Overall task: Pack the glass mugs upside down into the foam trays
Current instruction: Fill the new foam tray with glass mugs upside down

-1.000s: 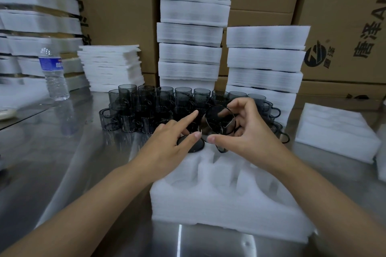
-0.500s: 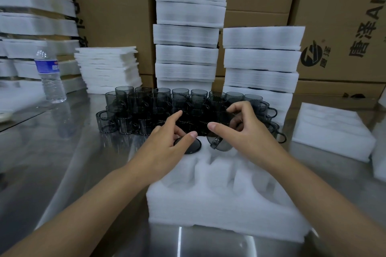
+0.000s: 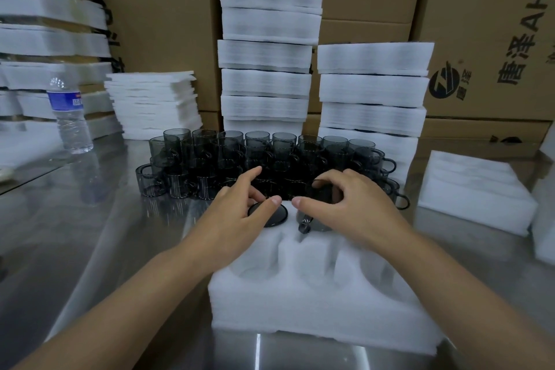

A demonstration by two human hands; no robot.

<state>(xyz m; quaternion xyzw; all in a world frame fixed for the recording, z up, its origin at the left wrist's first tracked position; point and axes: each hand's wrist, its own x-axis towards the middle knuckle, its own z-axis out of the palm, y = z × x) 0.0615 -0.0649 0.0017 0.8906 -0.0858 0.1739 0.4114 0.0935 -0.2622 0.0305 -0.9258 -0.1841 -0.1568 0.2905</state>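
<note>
A white foam tray [image 3: 315,309] with round pockets lies on the steel table in front of me. One dark glass mug [image 3: 271,216] sits upside down in the far left pocket; my left hand [image 3: 237,216] rests its thumb on the mug's base, fingers straight. My right hand [image 3: 348,207] grips a second smoky mug [image 3: 315,221] from above, half sunk into the neighbouring far pocket with its handle toward me. The near pockets hold nothing. Several upright grey mugs [image 3: 228,159] stand clustered behind the tray.
Tall stacks of foam trays [image 3: 267,54] rise behind the mugs, with a lower stack [image 3: 153,105] at left and loose foam [image 3: 474,192] at right. A water bottle [image 3: 70,117] stands at left. Cardboard boxes [image 3: 495,24] wall off the back.
My right hand has brought the mug down from mid-air and turned it into the far pocket. My left hand stayed on the first mug, its index finger lifting a little.
</note>
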